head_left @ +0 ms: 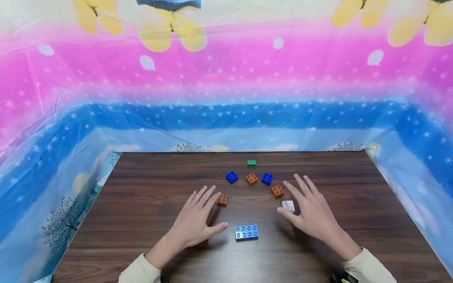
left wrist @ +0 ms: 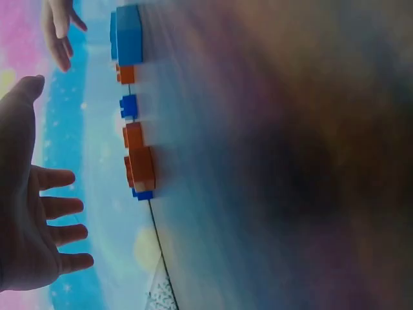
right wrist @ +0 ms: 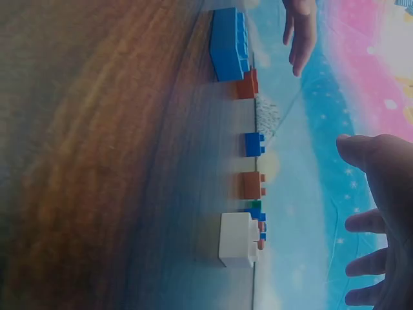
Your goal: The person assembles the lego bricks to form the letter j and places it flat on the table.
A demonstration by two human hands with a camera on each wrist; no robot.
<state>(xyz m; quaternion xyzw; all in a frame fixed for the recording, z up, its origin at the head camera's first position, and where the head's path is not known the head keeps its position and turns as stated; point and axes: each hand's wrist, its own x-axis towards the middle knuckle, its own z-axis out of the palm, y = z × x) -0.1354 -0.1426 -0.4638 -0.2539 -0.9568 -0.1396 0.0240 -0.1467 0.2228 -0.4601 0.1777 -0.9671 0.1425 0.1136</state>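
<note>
A light blue brick (head_left: 246, 232) with two rows of studs lies on the table between the two hands. My left hand (head_left: 196, 218) hovers with spread fingers beside an orange-brown brick (head_left: 222, 199), holding nothing. Over the white brick (head_left: 288, 206), my right hand (head_left: 313, 209) is likewise spread and holds nothing. Another orange-brown brick (head_left: 277, 191) lies just beyond the right fingertips. In the left wrist view the left hand (left wrist: 32, 194) is raised above the tabletop; the right wrist view shows the right hand (right wrist: 381, 219) raised too.
Farther back sit a blue brick (head_left: 231, 177), an orange-brown brick (head_left: 251, 179), a second blue brick (head_left: 267, 179) and a green brick (head_left: 251, 163). They stand on a dark wooden table (head_left: 159, 169). A patterned cloth (head_left: 226, 114) surrounds its back and sides.
</note>
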